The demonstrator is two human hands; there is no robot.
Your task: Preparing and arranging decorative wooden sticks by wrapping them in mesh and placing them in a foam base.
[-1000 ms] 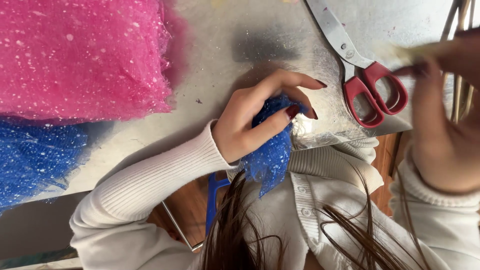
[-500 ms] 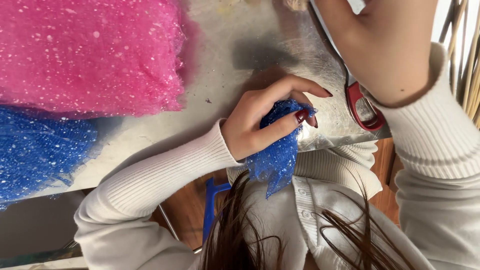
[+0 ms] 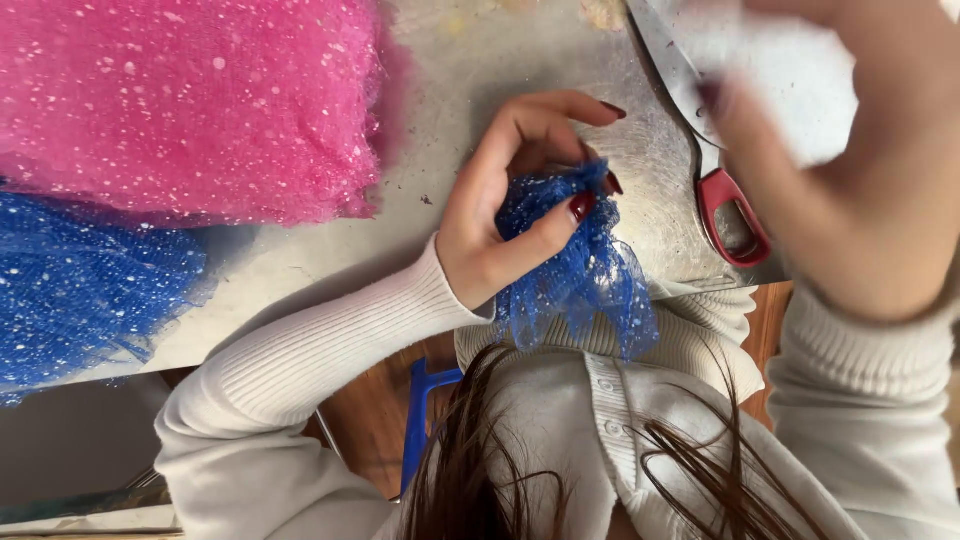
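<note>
While your left hand (image 3: 500, 220) pinched the bunched blue net (image 3: 575, 275) at the table (image 3: 470, 70) edge, your blurry right hand (image 3: 850, 190) hovered over red-handled scissors (image 3: 715, 170); its grip was unclear. Fluffy pink net (image 3: 190, 100) lay nearby.

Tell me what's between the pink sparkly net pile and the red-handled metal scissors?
The left hand, pinching bunched blue sparkly net, seen in head view.

You see 2 hands: the left hand (image 3: 500, 215) and the right hand (image 3: 850, 190). You see 3 lots of glittery netting: 1 pink pile (image 3: 190, 100), 1 blue pile (image 3: 85, 285) and 1 small blue piece (image 3: 580, 275). You see 1 pair of red-handled scissors (image 3: 725, 200).
</note>
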